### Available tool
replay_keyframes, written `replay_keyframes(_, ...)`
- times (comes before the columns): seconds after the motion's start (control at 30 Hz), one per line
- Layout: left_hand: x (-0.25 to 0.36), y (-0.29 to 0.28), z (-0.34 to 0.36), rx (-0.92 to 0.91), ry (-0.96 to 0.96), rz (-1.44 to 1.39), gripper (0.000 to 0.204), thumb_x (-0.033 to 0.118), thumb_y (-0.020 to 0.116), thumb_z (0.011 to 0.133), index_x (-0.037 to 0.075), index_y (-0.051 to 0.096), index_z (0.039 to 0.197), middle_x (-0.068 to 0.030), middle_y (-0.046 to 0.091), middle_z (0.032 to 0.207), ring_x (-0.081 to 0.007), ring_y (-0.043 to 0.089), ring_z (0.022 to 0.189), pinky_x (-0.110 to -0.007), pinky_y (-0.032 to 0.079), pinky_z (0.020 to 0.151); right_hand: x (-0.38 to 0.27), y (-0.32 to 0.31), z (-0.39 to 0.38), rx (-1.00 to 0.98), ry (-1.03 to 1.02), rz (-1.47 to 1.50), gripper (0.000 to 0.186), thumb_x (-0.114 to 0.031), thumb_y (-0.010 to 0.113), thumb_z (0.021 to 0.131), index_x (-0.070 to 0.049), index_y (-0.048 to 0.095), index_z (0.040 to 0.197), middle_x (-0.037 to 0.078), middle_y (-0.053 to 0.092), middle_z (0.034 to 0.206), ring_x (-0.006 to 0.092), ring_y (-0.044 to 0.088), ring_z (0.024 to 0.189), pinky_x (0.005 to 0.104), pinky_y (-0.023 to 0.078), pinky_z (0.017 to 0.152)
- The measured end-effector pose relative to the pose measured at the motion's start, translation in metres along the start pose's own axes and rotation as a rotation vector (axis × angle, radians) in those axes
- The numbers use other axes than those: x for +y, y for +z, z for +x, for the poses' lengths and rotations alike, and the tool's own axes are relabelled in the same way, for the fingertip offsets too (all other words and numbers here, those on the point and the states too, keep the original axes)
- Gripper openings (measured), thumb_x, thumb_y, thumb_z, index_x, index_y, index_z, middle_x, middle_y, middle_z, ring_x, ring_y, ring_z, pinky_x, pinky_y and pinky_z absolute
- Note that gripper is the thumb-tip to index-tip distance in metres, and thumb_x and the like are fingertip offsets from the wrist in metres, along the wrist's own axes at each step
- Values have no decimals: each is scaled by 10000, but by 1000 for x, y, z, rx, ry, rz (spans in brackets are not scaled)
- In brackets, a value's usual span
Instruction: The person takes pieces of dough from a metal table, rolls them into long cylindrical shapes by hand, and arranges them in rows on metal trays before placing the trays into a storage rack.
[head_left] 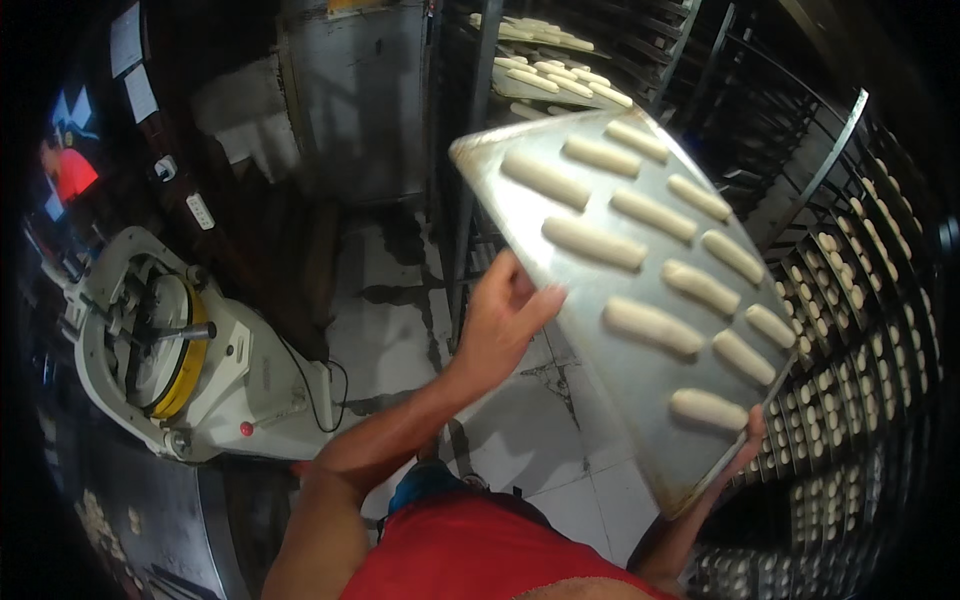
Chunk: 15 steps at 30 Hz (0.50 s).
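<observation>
Across the right half of the frame, racks (860, 330) are filling the dark background, shelves loaded with small pale dough pieces; another rack (550, 70) at top centre is carrying trays of longer pieces. At lower left, a white dough machine (200, 350) with a round yellow-rimmed opening is sitting on the grey tiled floor (400, 330).

Centre to right, a metal baking tray (600, 300) is being held up in the air, tilted, its far corner pointing toward the top-centre rack. It is carrying eleven elongated raw dough rolls (652, 325) in two rows, evenly spaced, pale and unbaked. Tray surface is looking dull grey, browned along the near edge.

Left hand (500, 315) is gripping the tray's left long edge at mid frame: fingers closed around the rim, thumb side up. Right hand (748, 440) is clamping the near right corner at lower right; only fingertips are showing over the edge, rest is hidden under the tray.
</observation>
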<state>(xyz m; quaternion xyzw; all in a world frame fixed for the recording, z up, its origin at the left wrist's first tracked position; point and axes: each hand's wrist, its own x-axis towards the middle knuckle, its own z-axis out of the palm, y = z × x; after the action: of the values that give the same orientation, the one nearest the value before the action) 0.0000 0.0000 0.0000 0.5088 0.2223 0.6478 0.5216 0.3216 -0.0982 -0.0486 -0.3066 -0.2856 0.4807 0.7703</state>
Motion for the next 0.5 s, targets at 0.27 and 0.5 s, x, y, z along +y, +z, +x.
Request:
replay_keyframes(0.27,12,-38,185,-142,14,42,278,215,692,956,-13,589,1076,-72,681,940,-130,653,831,-292,513,805,11,88,94,-15,-90,106,526,-355,540,1033,58,599,1352,219,682,1295,353,687,1130,467,543,1030)
replay_keyframes(0.5,3,-97,262,-104,-83,52,249,251,618,1007,13,607,1078,-89,716,967,-137,679,832,-278,486,753,39,167,157,-19,-141,18,523,-271,601,1000,72,540,1391,226,666,1307,358,691,1123,484,567,1005)
